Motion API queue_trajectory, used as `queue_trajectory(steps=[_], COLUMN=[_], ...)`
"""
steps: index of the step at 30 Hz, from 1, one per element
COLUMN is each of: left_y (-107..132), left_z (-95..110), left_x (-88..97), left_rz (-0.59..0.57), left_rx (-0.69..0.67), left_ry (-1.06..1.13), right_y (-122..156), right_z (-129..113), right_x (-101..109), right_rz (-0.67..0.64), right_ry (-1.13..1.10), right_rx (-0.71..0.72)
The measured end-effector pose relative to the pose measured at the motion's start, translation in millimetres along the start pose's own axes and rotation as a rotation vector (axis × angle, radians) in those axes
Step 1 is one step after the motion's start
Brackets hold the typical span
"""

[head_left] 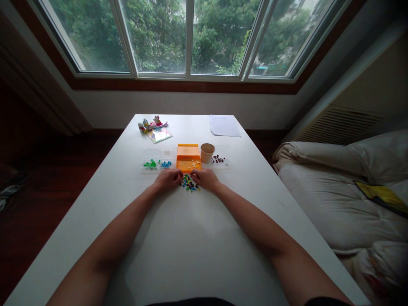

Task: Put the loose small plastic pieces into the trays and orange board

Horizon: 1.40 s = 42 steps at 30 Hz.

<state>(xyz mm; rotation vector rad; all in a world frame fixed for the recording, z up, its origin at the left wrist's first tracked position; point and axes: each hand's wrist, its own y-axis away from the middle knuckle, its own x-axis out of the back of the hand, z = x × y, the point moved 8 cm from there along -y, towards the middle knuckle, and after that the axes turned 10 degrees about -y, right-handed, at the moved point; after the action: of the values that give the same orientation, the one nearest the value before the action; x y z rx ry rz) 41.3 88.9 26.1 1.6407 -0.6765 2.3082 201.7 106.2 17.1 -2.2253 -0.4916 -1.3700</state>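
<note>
Green, blue & brown bits (189, 183) heaped approx midway btwn tabletop's (191, 246) L & R edges; prob. light, stiff, slippery, best pinched by sides. L hand (168, 179) & R hand (206, 178) flank them, fingers curled; can't tell if pinching any

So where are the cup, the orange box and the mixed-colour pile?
Cup (207, 157): head view, outer wall.
Orange box (188, 157): head view, darker band across its middle.
Pile (188, 182): head view, pieces near its middle.
</note>
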Motion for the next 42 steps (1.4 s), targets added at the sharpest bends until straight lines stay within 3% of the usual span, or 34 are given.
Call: queue_trajectory(steps=[9, 27, 35, 42], left_y=[0, 0, 0, 0], left_z=[3, -2, 0, 2], left_x=[-3.0, -2.0, -2.4, -2.3], left_rz=[-0.002, -0.009, -0.033, -0.040], left_rx=[-0.052, -0.018, -0.026, -0.046], left_ry=[0.005, -0.007, 0.005, 0.002], right_y=[0, 1, 0, 2], right_z=[1, -4, 18, 8], right_x=[-1, 0, 28, 10], right_rz=[-0.022, -0.057, 0.051, -0.084], right_ry=[-0.003, -0.011, -0.030, -0.019], right_rx=[-0.005, 0.049, -0.026, 0.054])
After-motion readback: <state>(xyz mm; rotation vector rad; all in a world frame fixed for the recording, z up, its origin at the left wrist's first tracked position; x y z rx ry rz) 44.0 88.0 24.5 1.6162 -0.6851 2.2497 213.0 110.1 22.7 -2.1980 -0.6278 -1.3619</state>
